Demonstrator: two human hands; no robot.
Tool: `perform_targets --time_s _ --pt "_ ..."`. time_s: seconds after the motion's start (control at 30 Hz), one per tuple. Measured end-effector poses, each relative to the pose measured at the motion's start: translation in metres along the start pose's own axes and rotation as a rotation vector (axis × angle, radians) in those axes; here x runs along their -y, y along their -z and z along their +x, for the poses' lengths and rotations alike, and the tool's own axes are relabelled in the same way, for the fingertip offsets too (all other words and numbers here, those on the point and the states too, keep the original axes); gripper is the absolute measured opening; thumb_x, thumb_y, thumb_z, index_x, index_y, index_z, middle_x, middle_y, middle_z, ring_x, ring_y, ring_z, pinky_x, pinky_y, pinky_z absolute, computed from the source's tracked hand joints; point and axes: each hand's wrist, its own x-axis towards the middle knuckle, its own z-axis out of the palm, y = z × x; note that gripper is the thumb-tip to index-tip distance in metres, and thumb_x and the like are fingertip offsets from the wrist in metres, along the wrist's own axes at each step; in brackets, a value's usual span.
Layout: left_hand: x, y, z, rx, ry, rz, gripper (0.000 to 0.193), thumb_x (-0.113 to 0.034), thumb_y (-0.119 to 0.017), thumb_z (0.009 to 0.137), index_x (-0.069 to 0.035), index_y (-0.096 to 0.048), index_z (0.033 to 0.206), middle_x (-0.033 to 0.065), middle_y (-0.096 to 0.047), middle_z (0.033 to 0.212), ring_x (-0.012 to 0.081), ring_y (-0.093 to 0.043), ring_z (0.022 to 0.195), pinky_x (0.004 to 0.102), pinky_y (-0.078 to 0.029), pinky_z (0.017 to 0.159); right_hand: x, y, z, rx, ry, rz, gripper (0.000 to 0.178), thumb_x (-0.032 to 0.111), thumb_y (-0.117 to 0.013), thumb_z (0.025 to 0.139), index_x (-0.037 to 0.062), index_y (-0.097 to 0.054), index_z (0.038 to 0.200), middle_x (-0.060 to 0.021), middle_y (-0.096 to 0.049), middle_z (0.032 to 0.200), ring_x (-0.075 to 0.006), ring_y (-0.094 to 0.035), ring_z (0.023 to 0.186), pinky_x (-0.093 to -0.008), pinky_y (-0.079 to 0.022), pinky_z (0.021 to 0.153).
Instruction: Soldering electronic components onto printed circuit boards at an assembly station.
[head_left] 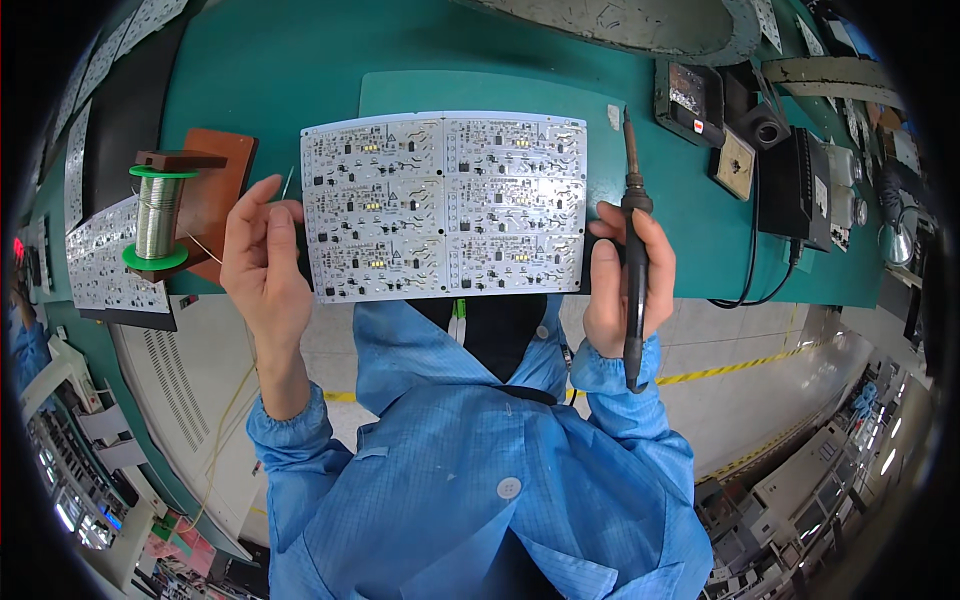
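A white panel of circuit boards (444,205) lies at the front edge of the green bench, its repeated boards carrying small components. My right hand (632,285) is closed round a soldering iron (634,250), its tip pointing away from me, just right of the panel. The fingers of that hand are beside the panel's right edge. At the left edge is my left hand (265,250), thumb and fingers bent together on a thin strand of solder wire (288,182) that sticks up past the fingertips. A spool of solder wire (158,212) with green flanges sits on a brown holder further left.
Back right are a dark box (689,103), a sponge tray (733,164), an iron stand (768,128) and a black power unit (793,190) with a cable. More circuit panels (118,255) lie at the left. A large grey ring-shaped fixture (640,25) overhangs the far side.
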Motion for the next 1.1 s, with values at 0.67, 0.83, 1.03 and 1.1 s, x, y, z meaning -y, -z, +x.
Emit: perform_targets --time_s 0.67,0.83,1.03,1.1 --pt "0.007 0.003 -0.001 0.002 0.048 -0.023 0.023 -0.002 -0.052 0.099 0.001 -0.066 0.116 0.0024 -0.068 0.101 0.0008 -0.042 0.061 0.0171 -0.036 0.054 0.005 -0.004 0.004 0.01 -0.008 0.028 0.042 -0.005 -0.062 0.089 -0.0046 -0.051 0.129 -0.024 -0.068 0.111 -0.024 -0.069 0.095 -0.0355 -0.055 0.086" --pt "0.0 -0.003 0.001 0.066 0.059 0.041 0.019 -0.007 -0.061 0.095 0.004 -0.067 0.109 0.0054 -0.064 0.105 0.0026 -0.048 0.064 0.0189 -0.041 0.055 0.006 -0.008 0.009 0.027 -0.018 -0.018 0.048 -0.006 -0.067 0.084 -0.0035 -0.052 0.129 -0.023 -0.068 0.112 -0.0238 -0.069 0.096 -0.0337 -0.056 0.084" --pt "-0.013 -0.006 0.003 0.116 0.022 0.324 0.025 -0.014 -0.072 0.087 0.005 -0.068 0.102 0.0078 -0.06 0.109 0.0045 -0.048 0.061 0.0208 -0.041 0.052 0.007 -0.011 0.011 0.025 -0.021 -0.03 0.052 -0.006 -0.07 0.08 -0.0027 -0.053 0.129 -0.0217 -0.068 0.113 -0.0238 -0.069 0.096 -0.0331 -0.056 0.083" --pt "-0.015 -0.007 0.005 0.129 0.037 0.338 0.026 -0.016 -0.074 0.086 0.004 -0.068 0.101 0.0085 -0.058 0.112 0.006 -0.049 0.061 0.0217 -0.042 0.053 0.006 -0.011 0.011 0.022 0.0 -0.035 0.052 -0.006 -0.07 0.08 -0.0026 -0.053 0.129 -0.0215 -0.068 0.112 -0.0234 -0.069 0.096 -0.0332 -0.056 0.083"
